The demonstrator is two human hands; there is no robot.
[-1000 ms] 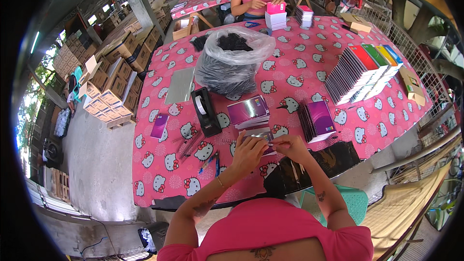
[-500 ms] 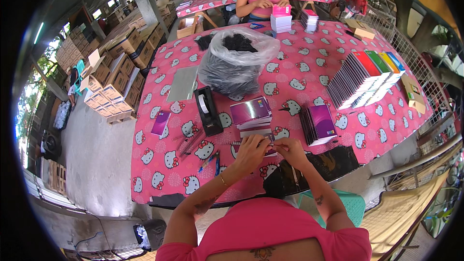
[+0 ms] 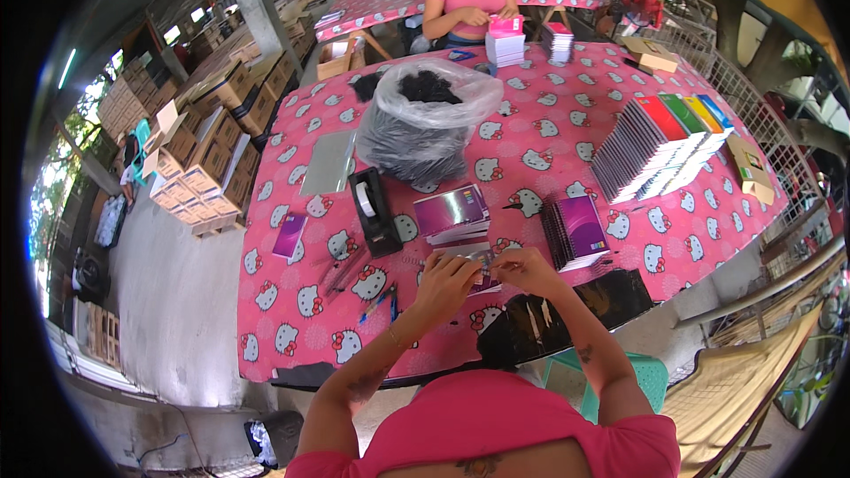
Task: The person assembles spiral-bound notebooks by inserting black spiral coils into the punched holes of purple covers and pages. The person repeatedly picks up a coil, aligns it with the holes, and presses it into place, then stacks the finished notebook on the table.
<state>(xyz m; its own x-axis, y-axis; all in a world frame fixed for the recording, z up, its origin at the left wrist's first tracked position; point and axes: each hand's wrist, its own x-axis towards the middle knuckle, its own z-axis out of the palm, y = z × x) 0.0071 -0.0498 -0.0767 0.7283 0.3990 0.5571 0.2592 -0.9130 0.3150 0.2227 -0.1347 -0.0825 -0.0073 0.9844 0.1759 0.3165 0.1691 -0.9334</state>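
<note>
At the near edge of the table, my left hand (image 3: 448, 281) presses its closed fingers on a small notebook (image 3: 485, 283), largely hidden beneath both hands. Its fingertips almost meet those of my right hand (image 3: 528, 271), which is pinched at the notebook's right side. What the right fingers grip is too small to make out. Just beyond them lies a stack of purple-covered notebooks (image 3: 452, 210). To the right is a pile of purple spiral-bound notebooks (image 3: 577, 232). Loose dark spiral wires (image 3: 343, 271) and pens (image 3: 381, 303) rest left of my left hand.
A black tape dispenser (image 3: 375, 212) stands left of the purple stack. Behind it sits a clear plastic bag (image 3: 418, 128) of black coils. Tall multicoloured notebook stacks (image 3: 660, 146) fill the right side. Across the pink table (image 3: 531, 159), a person (image 3: 469, 4) handles pink notebooks.
My hands stay at the notebook, the left a little lower and further left, the fingers slightly further apart. The whole view has shifted slightly. The person opposite has moved their hands.
</note>
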